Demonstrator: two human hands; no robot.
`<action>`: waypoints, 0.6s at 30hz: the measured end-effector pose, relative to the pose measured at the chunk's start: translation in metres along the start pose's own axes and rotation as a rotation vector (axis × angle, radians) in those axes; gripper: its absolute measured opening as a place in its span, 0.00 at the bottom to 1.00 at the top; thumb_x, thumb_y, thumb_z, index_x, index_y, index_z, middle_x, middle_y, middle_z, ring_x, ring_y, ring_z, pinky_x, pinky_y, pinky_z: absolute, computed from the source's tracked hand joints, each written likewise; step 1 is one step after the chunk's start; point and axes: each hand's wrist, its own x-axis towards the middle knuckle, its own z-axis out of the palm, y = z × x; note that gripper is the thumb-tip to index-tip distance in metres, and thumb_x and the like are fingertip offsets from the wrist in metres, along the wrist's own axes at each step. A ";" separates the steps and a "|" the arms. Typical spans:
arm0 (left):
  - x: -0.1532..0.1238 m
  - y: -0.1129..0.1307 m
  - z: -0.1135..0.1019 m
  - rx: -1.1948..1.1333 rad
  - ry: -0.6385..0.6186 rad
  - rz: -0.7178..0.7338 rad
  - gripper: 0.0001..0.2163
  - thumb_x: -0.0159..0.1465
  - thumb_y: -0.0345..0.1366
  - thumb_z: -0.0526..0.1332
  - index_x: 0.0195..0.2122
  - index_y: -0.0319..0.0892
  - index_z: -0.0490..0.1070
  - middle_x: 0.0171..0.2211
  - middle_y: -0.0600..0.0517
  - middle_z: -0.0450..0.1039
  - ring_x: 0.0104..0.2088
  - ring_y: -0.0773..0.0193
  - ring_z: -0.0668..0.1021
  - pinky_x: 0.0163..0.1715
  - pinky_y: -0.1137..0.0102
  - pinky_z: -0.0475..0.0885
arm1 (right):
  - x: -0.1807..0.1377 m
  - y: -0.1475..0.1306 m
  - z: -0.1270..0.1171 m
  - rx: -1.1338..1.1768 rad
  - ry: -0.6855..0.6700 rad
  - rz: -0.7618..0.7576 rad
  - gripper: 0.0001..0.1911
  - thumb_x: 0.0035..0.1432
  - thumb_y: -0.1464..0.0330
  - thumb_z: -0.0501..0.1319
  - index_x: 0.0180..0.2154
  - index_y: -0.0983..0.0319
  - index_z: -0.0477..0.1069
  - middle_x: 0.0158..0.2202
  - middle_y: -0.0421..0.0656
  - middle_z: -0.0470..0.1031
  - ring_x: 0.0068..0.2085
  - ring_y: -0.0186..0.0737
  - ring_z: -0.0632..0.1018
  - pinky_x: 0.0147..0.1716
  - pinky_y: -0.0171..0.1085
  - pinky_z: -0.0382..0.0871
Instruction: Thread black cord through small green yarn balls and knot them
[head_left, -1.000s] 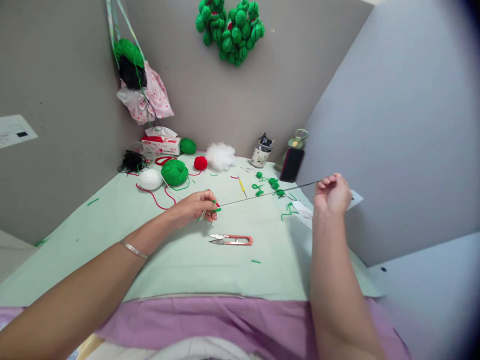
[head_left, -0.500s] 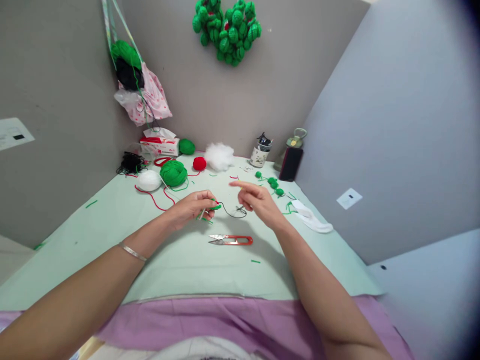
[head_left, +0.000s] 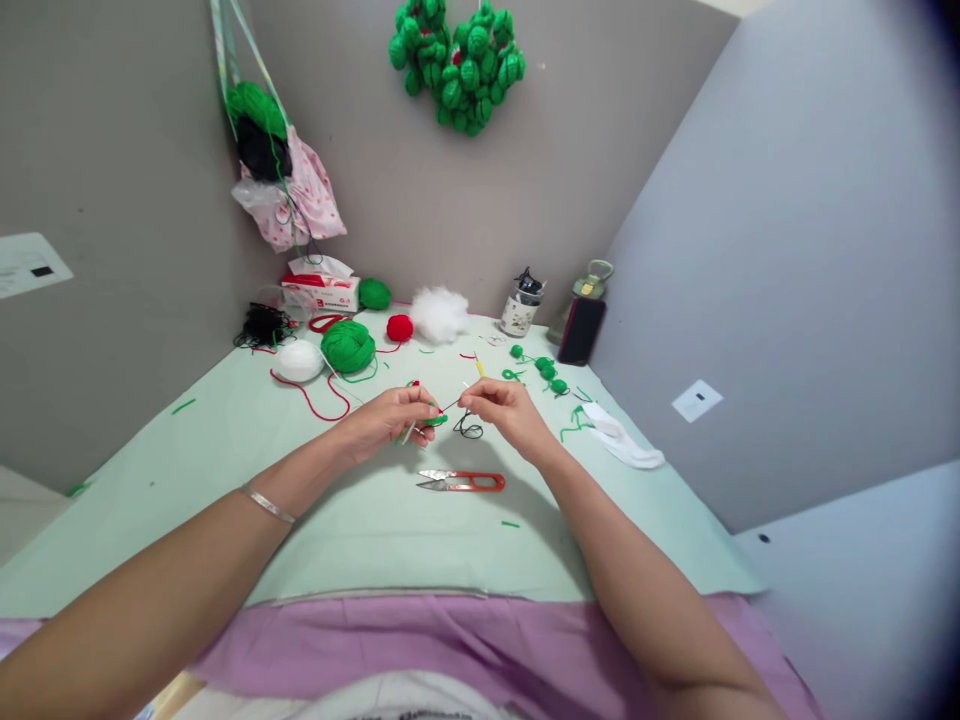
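So I had a little green and red piece pinched in my left hand, thumb pressed against the fingers, held over the middle of the table. A pale sliver poked out under those fingers, too small to tell what it was.

My right hand was just beside it, thumb and forefinger pinching the black thread. A short bit ran straight from the piece to my right fingertips, and the rest hung in loose loops below them. Couldn't tell if I had a needle in there, it was too tiny.

The orange snips lay nearer to me than both hands, blades pointing left. Past my left hand sat a white ball, a green ball touching or nearly touching it, then a red ball right by the fluffy stuffing. A yellow hook lay just beyond my right hand, partly hidden by it. Off to its right were some small green balls, with a phone propped upright behind them, and a white cloth nearer the wall. A big green bunch hung on the back wall.
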 end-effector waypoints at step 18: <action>0.000 -0.001 -0.002 0.010 0.004 -0.006 0.12 0.54 0.39 0.69 0.32 0.39 0.69 0.27 0.54 0.70 0.28 0.67 0.76 0.31 0.69 0.69 | 0.006 0.007 -0.015 0.125 0.312 -0.002 0.09 0.49 0.63 0.64 0.27 0.63 0.76 0.21 0.37 0.64 0.23 0.30 0.61 0.25 0.33 0.55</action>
